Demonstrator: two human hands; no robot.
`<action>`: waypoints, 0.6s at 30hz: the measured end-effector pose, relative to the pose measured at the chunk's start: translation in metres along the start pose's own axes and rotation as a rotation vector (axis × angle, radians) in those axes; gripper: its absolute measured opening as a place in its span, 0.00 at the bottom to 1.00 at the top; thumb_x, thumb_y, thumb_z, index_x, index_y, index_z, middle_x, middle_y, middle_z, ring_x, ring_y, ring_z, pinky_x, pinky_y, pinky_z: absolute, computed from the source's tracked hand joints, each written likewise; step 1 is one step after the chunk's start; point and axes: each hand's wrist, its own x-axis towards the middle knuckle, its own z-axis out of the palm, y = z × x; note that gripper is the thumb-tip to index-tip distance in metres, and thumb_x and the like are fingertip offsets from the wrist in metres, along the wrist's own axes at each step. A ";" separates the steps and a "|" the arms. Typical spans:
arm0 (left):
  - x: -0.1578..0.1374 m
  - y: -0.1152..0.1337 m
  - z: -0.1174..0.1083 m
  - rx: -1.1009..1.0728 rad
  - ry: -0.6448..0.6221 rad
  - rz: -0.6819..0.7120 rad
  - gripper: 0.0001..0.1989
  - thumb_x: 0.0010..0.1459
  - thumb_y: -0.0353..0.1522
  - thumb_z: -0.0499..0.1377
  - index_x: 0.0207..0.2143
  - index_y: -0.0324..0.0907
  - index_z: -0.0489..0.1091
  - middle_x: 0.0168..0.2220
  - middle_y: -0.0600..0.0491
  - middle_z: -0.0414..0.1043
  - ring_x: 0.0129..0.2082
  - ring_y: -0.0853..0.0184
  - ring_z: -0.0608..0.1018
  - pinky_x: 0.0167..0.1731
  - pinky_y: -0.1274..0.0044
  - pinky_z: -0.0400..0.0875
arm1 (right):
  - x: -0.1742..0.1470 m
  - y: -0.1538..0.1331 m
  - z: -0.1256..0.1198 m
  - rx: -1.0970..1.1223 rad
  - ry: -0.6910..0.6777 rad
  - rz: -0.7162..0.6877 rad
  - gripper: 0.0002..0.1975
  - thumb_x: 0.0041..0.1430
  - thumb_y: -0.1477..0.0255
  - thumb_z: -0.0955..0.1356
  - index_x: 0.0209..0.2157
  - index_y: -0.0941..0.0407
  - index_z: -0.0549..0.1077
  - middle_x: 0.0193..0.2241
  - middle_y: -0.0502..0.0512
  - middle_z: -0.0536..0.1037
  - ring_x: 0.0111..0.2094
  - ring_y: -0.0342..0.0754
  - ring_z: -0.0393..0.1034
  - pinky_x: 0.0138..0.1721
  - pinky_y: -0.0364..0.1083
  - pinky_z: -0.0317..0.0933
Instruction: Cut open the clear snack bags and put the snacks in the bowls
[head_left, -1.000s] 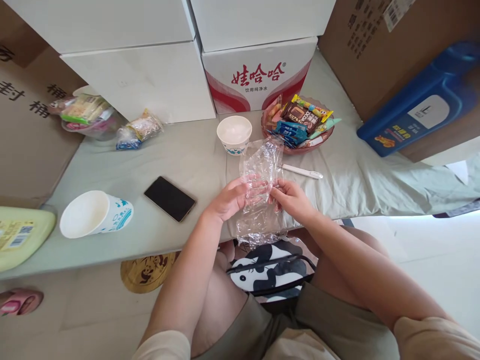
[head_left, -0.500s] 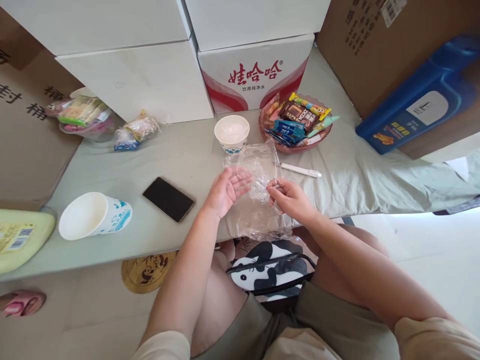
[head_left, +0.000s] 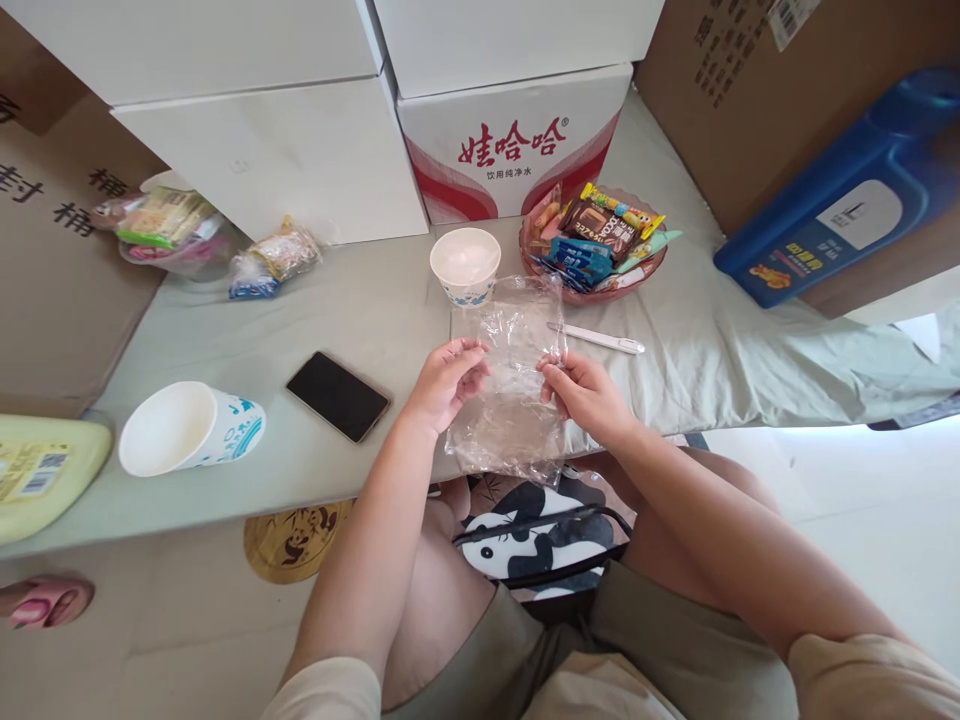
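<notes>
Between my hands a clear plastic bag (head_left: 510, 425) is stretched, its lower part hanging toward the front edge of the cloth-covered surface. My left hand (head_left: 450, 380) pinches its left side between thumb and fingers. My right hand (head_left: 581, 392) is closed on its right side. Just beyond the bag stands a white paper cup (head_left: 466, 265) with blue print and something pale inside. A white utility knife (head_left: 600, 338) lies to the right of the bag. Behind it is a pink bowl (head_left: 592, 296) filled with wrapped snacks.
A black phone (head_left: 337, 396) and a tipped paper cup (head_left: 187, 430) lie left. A yellow-green bottle (head_left: 49, 475) is at the left edge, a blue bottle (head_left: 840, 190) at right. White cartons (head_left: 255, 165) line the back, with bagged snacks (head_left: 274, 260) before them. Someone's foot (head_left: 56, 602) shows lower left.
My left hand, spread open before, has closed on the left side of the plastic bag. The bag is now pulled flatter between both hands. My right hand keeps its grip.
</notes>
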 end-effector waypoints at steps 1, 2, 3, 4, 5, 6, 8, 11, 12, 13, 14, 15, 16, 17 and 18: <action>0.000 0.000 -0.001 0.002 -0.046 -0.042 0.18 0.45 0.36 0.69 0.38 0.40 0.69 0.25 0.56 0.76 0.20 0.75 0.76 0.19 0.86 0.65 | 0.001 0.001 0.000 0.012 0.000 0.004 0.18 0.55 0.55 0.67 0.37 0.55 0.69 0.19 0.44 0.71 0.13 0.37 0.54 0.14 0.40 0.51; -0.001 -0.001 -0.002 0.026 -0.093 -0.093 0.19 0.45 0.35 0.69 0.39 0.41 0.68 0.27 0.54 0.78 0.23 0.72 0.79 0.22 0.84 0.69 | 0.001 0.001 -0.001 0.024 0.003 0.007 0.18 0.55 0.56 0.67 0.39 0.55 0.70 0.20 0.45 0.72 0.13 0.37 0.54 0.14 0.40 0.51; -0.001 -0.002 -0.002 0.066 -0.131 -0.135 0.20 0.46 0.35 0.69 0.40 0.41 0.68 0.27 0.53 0.79 0.24 0.70 0.80 0.23 0.84 0.70 | 0.002 0.002 -0.001 0.035 0.011 0.007 0.18 0.55 0.57 0.67 0.42 0.55 0.71 0.22 0.46 0.74 0.13 0.36 0.54 0.15 0.40 0.51; -0.001 -0.003 -0.002 0.112 -0.154 -0.161 0.20 0.47 0.35 0.69 0.41 0.42 0.67 0.27 0.53 0.79 0.24 0.69 0.81 0.22 0.83 0.69 | 0.003 0.003 -0.002 0.044 0.024 0.002 0.19 0.55 0.59 0.67 0.44 0.54 0.71 0.27 0.48 0.77 0.14 0.36 0.55 0.15 0.40 0.52; -0.002 -0.003 -0.002 0.151 -0.162 -0.161 0.19 0.48 0.36 0.68 0.42 0.43 0.67 0.25 0.54 0.78 0.22 0.69 0.80 0.20 0.84 0.67 | 0.003 0.004 -0.002 0.055 0.039 -0.005 0.19 0.54 0.61 0.67 0.46 0.54 0.71 0.32 0.50 0.79 0.15 0.35 0.55 0.15 0.40 0.52; -0.002 -0.004 -0.002 0.172 -0.158 -0.137 0.19 0.49 0.36 0.67 0.42 0.43 0.67 0.23 0.56 0.77 0.20 0.69 0.79 0.18 0.84 0.65 | 0.003 0.004 -0.002 0.072 0.054 -0.014 0.20 0.53 0.62 0.67 0.48 0.53 0.71 0.38 0.51 0.79 0.16 0.35 0.56 0.16 0.40 0.53; -0.003 -0.004 -0.003 0.152 -0.149 -0.064 0.20 0.50 0.38 0.67 0.43 0.44 0.66 0.20 0.58 0.75 0.17 0.70 0.76 0.16 0.84 0.63 | 0.001 0.003 -0.002 0.137 0.066 -0.026 0.21 0.51 0.65 0.68 0.49 0.51 0.71 0.44 0.53 0.78 0.17 0.35 0.57 0.18 0.41 0.54; -0.008 -0.002 -0.005 0.043 -0.177 0.009 0.17 0.47 0.38 0.68 0.39 0.43 0.70 0.22 0.56 0.76 0.19 0.68 0.78 0.19 0.81 0.69 | -0.005 -0.002 -0.003 0.298 0.082 -0.063 0.16 0.50 0.66 0.69 0.42 0.50 0.74 0.48 0.52 0.76 0.19 0.34 0.56 0.19 0.42 0.53; -0.010 -0.001 -0.006 0.011 -0.195 0.017 0.15 0.45 0.37 0.69 0.35 0.42 0.71 0.23 0.55 0.78 0.21 0.68 0.79 0.22 0.80 0.71 | -0.007 -0.004 -0.005 0.346 0.078 -0.083 0.11 0.49 0.67 0.70 0.37 0.50 0.75 0.51 0.52 0.75 0.19 0.34 0.56 0.20 0.42 0.52; -0.012 0.000 -0.008 -0.013 -0.220 0.019 0.13 0.43 0.36 0.70 0.30 0.41 0.72 0.25 0.53 0.78 0.22 0.67 0.79 0.24 0.78 0.73 | -0.008 -0.007 -0.007 0.381 0.065 -0.107 0.06 0.48 0.68 0.70 0.31 0.52 0.74 0.53 0.51 0.73 0.19 0.33 0.55 0.20 0.42 0.51; -0.013 0.001 -0.010 -0.032 -0.244 0.021 0.12 0.41 0.35 0.70 0.26 0.40 0.73 0.25 0.52 0.78 0.23 0.67 0.80 0.26 0.77 0.74 | -0.009 -0.008 -0.009 0.398 0.043 -0.127 0.04 0.47 0.70 0.71 0.25 0.54 0.72 0.54 0.51 0.72 0.20 0.33 0.55 0.21 0.43 0.52; -0.013 0.001 -0.012 -0.045 -0.266 0.024 0.11 0.39 0.35 0.71 0.24 0.40 0.73 0.25 0.52 0.79 0.24 0.66 0.80 0.27 0.76 0.75 | -0.009 -0.010 -0.012 0.396 0.019 -0.137 0.06 0.46 0.71 0.71 0.21 0.55 0.69 0.55 0.51 0.72 0.21 0.34 0.57 0.22 0.44 0.53; -0.013 0.002 -0.013 -0.048 -0.287 0.027 0.11 0.38 0.35 0.70 0.22 0.39 0.74 0.26 0.51 0.79 0.26 0.65 0.80 0.29 0.75 0.75 | -0.008 -0.010 -0.015 0.377 0.005 -0.134 0.08 0.45 0.72 0.70 0.18 0.56 0.67 0.54 0.51 0.72 0.22 0.35 0.59 0.23 0.44 0.54; -0.011 0.002 -0.015 -0.042 -0.303 0.030 0.12 0.39 0.38 0.69 0.22 0.39 0.75 0.26 0.49 0.79 0.27 0.65 0.80 0.30 0.74 0.75 | -0.007 -0.010 -0.018 0.351 0.014 -0.120 0.08 0.44 0.73 0.70 0.18 0.56 0.67 0.53 0.52 0.72 0.24 0.37 0.61 0.25 0.45 0.56; -0.009 0.002 -0.016 -0.024 -0.303 0.035 0.14 0.41 0.42 0.67 0.21 0.38 0.76 0.27 0.48 0.79 0.27 0.64 0.79 0.30 0.73 0.75 | -0.004 -0.009 -0.020 0.327 0.041 -0.095 0.07 0.43 0.73 0.70 0.18 0.56 0.68 0.52 0.52 0.72 0.27 0.39 0.63 0.27 0.45 0.58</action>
